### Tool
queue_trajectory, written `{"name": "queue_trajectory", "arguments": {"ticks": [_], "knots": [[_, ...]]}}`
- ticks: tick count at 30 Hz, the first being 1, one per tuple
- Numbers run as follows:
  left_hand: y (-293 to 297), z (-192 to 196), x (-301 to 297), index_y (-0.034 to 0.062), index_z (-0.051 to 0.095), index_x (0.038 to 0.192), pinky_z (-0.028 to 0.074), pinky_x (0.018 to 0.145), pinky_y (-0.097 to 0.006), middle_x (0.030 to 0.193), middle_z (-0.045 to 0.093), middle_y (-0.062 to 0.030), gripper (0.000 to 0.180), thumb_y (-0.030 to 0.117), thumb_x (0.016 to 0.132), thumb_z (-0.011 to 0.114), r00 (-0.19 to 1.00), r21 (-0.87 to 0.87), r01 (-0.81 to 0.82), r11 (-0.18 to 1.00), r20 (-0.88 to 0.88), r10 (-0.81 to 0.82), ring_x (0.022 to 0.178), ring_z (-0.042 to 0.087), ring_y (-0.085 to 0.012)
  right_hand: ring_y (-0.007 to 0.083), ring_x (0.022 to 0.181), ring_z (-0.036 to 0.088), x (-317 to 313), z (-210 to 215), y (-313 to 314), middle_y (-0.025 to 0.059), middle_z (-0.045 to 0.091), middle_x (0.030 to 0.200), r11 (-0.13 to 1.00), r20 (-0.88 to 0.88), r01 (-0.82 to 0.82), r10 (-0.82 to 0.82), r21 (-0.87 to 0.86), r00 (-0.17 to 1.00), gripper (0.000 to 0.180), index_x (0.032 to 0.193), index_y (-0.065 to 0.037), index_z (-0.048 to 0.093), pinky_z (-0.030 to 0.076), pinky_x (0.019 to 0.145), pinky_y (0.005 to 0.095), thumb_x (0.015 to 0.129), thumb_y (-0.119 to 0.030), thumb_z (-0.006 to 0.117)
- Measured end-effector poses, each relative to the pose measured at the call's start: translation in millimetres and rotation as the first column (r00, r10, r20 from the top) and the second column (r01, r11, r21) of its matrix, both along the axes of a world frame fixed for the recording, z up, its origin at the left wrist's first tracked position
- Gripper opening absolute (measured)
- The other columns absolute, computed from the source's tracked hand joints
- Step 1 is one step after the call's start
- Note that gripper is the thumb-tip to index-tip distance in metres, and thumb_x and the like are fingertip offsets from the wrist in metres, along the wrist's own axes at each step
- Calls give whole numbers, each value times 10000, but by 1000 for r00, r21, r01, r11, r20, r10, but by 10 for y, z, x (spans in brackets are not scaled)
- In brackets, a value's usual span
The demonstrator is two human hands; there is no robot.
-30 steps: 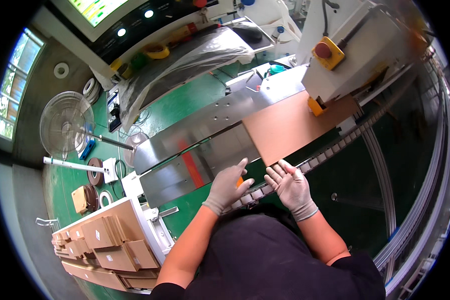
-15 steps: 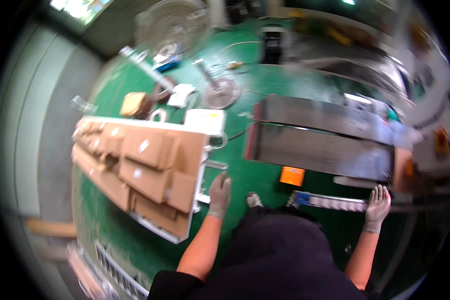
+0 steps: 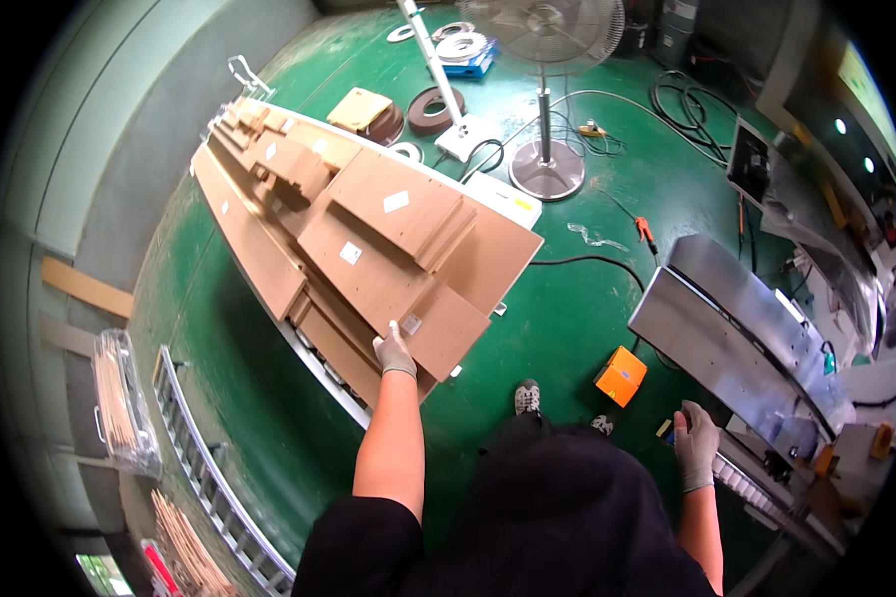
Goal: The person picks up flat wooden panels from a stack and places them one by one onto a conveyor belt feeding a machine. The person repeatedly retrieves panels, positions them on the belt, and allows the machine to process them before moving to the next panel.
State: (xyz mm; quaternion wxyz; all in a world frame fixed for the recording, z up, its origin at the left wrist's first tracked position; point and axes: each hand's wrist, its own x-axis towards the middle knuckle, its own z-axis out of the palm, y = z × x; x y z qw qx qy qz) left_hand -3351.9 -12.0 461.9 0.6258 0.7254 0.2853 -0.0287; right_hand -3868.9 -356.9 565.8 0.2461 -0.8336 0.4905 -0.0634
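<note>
My left hand (image 3: 395, 352), in a light work glove, reaches over the near end of a stack of brown panels (image 3: 363, 254). Its fingers are at least partly stretched out beside a small panel with a white label (image 3: 412, 324); I cannot tell whether they touch it. The panels, of several sizes and some labelled, lie on a long white-edged support running to the far left. My right hand (image 3: 696, 444), also gloved, hangs at the right with fingers loosely bent and thumb apart, nothing in it. Near it are a metal-topped table (image 3: 712, 333) and a rail of pale segments (image 3: 745, 485).
An orange box (image 3: 621, 376) sits on the green floor ahead of my shoes. A standing fan (image 3: 548, 169), rolls of edging (image 3: 430, 109), cables and an orange-tipped air gun (image 3: 645, 235) lie beyond. At lower left is a metal roller frame (image 3: 209, 473) beside bundled wooden strips (image 3: 184, 547).
The view has turned left, bringing the panel stack nearer the middle. My left hand has moved from beside the stack to over its near end. My right hand's fingers have bent somewhat.
</note>
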Motion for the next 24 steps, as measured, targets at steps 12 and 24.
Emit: {"name": "queue_trajectory", "arguments": {"ticks": [12, 24], "knots": [[852, -133, -92, 150, 545, 1134, 520, 941, -449, 1102, 671, -16, 214, 317, 1058, 655, 936, -405, 196, 893, -196, -294, 1042, 661, -183, 343, 1055, 741, 304, 18, 41, 166, 766, 1140, 999, -203, 39, -33, 23, 979, 395, 1250, -62, 734, 577, 911, 443, 948, -316, 734], [887, 67, -727, 66, 555, 1471, 458, 1160, -542, 1459, 621, -94, 543, 314, 1012, 707, 917, -753, 69, 654, -210, -339, 1354, 584, -299, 357, 1120, 715, 828, 27, 200, 189, 742, 1196, 980, -115, -118, 137, 159, 984, 391, 1263, -31, 716, 554, 976, 437, 975, -293, 687]]}}
